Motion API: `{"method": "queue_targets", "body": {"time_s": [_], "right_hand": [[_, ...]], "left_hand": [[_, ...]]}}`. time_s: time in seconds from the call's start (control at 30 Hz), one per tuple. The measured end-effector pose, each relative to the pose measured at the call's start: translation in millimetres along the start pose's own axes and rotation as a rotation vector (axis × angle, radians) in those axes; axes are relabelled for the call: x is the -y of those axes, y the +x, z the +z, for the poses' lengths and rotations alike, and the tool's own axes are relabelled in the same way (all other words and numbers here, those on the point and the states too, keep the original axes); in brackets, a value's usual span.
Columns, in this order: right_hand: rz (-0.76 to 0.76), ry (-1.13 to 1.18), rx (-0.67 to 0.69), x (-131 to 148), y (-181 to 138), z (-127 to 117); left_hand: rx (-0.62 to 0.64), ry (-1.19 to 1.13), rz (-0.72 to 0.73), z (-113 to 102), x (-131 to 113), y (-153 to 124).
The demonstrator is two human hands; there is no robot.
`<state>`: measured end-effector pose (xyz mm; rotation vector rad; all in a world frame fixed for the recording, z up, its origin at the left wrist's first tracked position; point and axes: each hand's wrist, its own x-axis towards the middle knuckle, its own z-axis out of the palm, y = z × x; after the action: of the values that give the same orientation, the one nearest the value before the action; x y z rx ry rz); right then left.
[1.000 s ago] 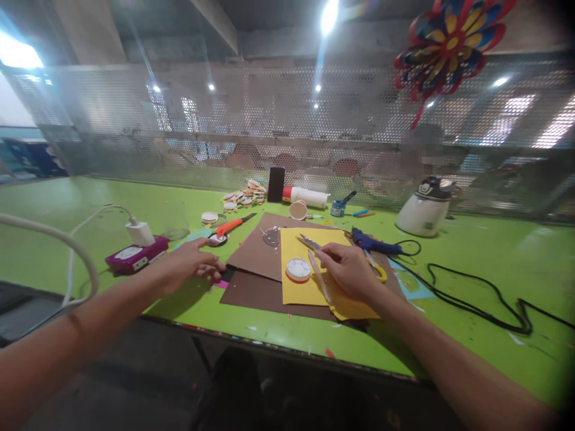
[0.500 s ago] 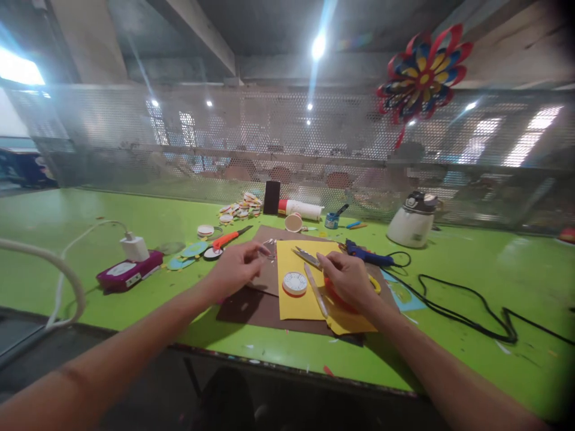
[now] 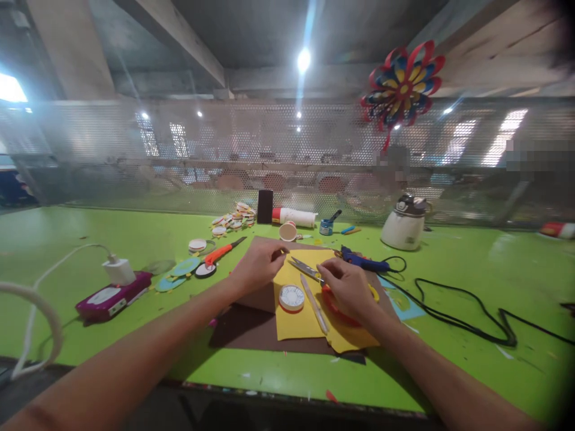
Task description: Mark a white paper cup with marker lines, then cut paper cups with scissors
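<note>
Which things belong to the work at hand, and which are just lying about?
Likely in the work, nearest the hands:
scissors, at the right hand
yellow sheet, near the left hand
white-topped disc
brown sheets

Seemingly lying about:
blue glue gun
paper cup
white jug with black lid
purple box with white plug

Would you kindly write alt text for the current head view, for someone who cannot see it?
A person's left hand and right hand are over a yellow sheet and brown sheets on a green table, the right at scissors. A white-topped disc and a pale stick lie on the yellow sheet; a blue glue gun lies beyond the right hand.
</note>
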<state>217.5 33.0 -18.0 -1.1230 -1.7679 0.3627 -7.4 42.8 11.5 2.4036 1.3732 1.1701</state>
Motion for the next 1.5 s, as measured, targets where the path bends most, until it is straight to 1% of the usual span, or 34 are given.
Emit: {"method": "queue_targets", "body": {"time_s": [0.17, 0.37, 0.47, 0.63, 0.93, 1.23, 1.5], "right_hand": [[0.067, 0.012, -0.033, -5.3, 0.8, 2.6], [0.108, 0.026, -0.028, -4.7, 3.4, 0.6], [0.109, 0.017, -0.026, -1.5, 4.0, -1.0], [0.108, -0.012, -0.028, 1.1, 2.3, 1.1], [0.086, -0.046, -0.005, -0.2, 2.6, -0.5], [0.09, -0.062, -0.002, -4.5, 2.1, -0.1], [0.093, -0.073, -0.016, -8.7, 2.2, 3.5]], "left_hand": [[-0.087, -0.018, 0.02, 8.8, 13.3, 1.4], [-0.128, -0.07, -0.036, 11.4, 29.4, -9.5], [-0.112, -0.079, -0.04, 11.1, 32.1, -15.3], [-0.096, -0.069, -0.006, 12.0, 30.9, -20.6], [-0.062, -0.046, 0.007, 11.3, 34.4, -21.1], [-0.016, -0.045, 0.016, 12.6, 31.3, -22.8], [-0.034, -0.065, -0.018, 10.9, 33.2, -20.4]]}}
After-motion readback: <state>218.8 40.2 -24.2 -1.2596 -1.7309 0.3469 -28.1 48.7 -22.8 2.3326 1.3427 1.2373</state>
